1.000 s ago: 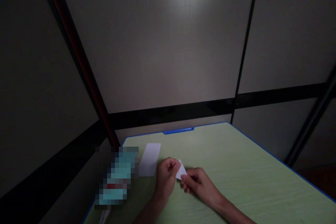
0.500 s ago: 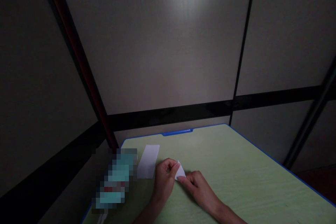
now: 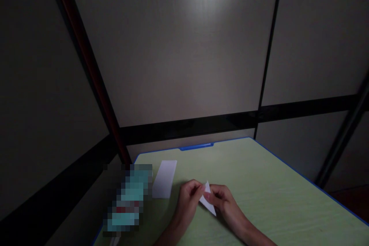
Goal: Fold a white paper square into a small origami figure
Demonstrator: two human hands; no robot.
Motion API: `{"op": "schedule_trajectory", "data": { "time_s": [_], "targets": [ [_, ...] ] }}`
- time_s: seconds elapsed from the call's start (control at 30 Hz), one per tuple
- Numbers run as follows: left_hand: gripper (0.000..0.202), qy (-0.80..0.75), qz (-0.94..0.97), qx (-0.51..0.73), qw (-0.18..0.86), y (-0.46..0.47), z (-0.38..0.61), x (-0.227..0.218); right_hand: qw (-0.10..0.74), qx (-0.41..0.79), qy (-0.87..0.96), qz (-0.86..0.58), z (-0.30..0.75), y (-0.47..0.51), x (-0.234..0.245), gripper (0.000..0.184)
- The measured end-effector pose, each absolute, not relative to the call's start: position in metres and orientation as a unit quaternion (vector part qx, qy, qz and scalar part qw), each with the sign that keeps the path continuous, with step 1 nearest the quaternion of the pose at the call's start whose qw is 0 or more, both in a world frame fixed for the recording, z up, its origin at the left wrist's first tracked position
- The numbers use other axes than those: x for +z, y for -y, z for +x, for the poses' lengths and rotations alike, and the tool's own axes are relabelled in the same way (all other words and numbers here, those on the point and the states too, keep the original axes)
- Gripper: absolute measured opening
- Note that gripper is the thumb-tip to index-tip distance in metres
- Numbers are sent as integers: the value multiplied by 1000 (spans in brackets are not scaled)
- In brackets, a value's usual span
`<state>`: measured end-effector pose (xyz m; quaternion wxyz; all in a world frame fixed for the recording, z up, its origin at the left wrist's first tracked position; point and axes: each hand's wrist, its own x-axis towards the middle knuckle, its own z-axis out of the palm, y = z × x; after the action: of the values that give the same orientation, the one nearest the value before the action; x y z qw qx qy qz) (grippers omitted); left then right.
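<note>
Between both hands is a small piece of white folded paper [image 3: 208, 205], its pointed tip sticking up and a longer slanting edge running down to the right. My left hand [image 3: 190, 196] pinches it from the left, thumb and fingers near the upper tip. From the other side, my right hand [image 3: 221, 196] grips it with the thumb laid across its face; the other fingers are partly hidden behind. A flat white paper rectangle [image 3: 165, 180] lies on the table to the left of my left hand.
The green table [image 3: 282, 196] has a blue rim and a blue handle [image 3: 196, 147] at its far edge. A blurred-out teal object [image 3: 129, 196] with a white cord lies along the left edge. Dark-trimmed panels [image 3: 187, 57] stand directly behind the table.
Both hands have shifted slightly right and moved closer together. The folded paper has turned, and now its long edge points down to the right.
</note>
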<state>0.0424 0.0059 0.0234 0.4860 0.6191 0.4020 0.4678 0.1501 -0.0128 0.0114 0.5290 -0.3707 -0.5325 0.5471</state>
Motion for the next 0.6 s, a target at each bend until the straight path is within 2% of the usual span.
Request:
{"op": "schedule_trajectory", "data": {
  "time_s": [0.1, 0.23, 0.43, 0.6],
  "targets": [
    [31, -393, 629, 444, 503, -4, 43, 16, 557, 586, 491, -324, 151, 13, 14, 28],
    [33, -404, 666, 439, 449, 1, 41, 14, 566, 596, 477, -310, 150, 14, 15, 26],
    [31, -423, 690, 434, 397, 5, 38, 18, 568, 557, 477, -373, 157, 10, 18, 26],
    [31, -403, 695, 408, 434, 5, 39, 14, 541, 487, 544, -417, 168, 4, 25, 27]
  ]
}}
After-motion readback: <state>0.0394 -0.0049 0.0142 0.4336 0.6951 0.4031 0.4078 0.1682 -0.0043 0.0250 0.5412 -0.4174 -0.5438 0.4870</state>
